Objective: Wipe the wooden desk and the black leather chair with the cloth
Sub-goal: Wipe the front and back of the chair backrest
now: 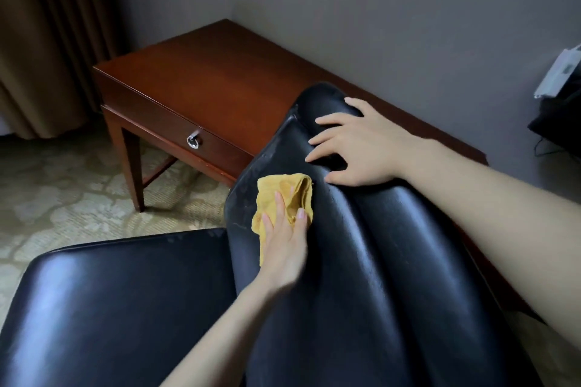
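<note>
On my feed the left hand (pixel 284 248) lies flat on the crumpled mustard-yellow cloth (pixel 286 188). Its fingers are straight and a little apart, pressing the cloth against the backrest of the black leather chair (pixel 361 245). No finger curls round the fabric. The palm covers its lower part and the rest bunches out toward 12 o'clock. The cloth sits near the backrest's left edge, roughly halfway up the padded panel.

At 1 o'clock from that hand I see the right hand (pixel 355 151), also flat. Its fingers are spread wide and rest on the rounded top of the backrest, holding nothing. Its forearm runs off toward 4 o'clock. The leather shows long glossy streaks along its two padded ridges.

At 8 o'clock from the cloth, the chair's flat square seat cushion (pixel 125 292) fills the lower left of my view. Beyond the chair, at 11 o'clock, the reddish-brown wooden desk (pixel 204 72) stands pushed into the corner of the grey wall (pixel 377 9). Its top runs on behind the backrest toward 3 o'clock. A silver ring pull (pixel 194 141) hangs on its front drawer.

A brown curtain (pixel 47 25) hangs at 10 o'clock, and pale patterned carpet (pixel 63 192) lies under the desk legs. At 2 o'clock, by the frame's edge, a flat white object (pixel 559 75) leans above something black that I cannot make out.
</note>
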Demonstrator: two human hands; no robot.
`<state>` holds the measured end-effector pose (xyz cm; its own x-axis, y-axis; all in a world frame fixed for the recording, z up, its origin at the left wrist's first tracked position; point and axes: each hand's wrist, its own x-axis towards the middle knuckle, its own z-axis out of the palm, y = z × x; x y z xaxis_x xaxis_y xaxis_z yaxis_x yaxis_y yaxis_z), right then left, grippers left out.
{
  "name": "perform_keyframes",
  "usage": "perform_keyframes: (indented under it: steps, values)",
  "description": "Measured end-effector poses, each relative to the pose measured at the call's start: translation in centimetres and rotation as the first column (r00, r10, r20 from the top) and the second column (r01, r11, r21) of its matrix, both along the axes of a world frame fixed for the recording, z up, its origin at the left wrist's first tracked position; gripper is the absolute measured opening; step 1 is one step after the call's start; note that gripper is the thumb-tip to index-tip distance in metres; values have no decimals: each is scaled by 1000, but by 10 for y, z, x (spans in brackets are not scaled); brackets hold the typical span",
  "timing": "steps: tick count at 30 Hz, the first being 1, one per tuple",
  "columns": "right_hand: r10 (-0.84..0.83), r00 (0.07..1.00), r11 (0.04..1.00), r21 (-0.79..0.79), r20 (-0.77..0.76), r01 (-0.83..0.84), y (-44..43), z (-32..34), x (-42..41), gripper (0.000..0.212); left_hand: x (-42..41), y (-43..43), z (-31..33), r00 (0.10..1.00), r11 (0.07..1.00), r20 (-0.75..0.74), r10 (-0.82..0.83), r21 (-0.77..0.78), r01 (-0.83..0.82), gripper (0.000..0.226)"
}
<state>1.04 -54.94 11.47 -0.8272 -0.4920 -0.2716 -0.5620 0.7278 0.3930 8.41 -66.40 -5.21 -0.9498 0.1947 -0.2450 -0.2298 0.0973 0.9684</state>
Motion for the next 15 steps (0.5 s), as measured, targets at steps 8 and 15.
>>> perform_keyframes:
  steps: [8,15]
  values:
    - [17,1000,998,-63,-20,-18,4,-6,-3,41,-81,-4,-14,993,991,25,118,-66,-117,61]
    - [5,1000,997,-77,-9,-6,3,-4,-2,39,-135,-21,19,982,993,-189,15,-111,-36,47]
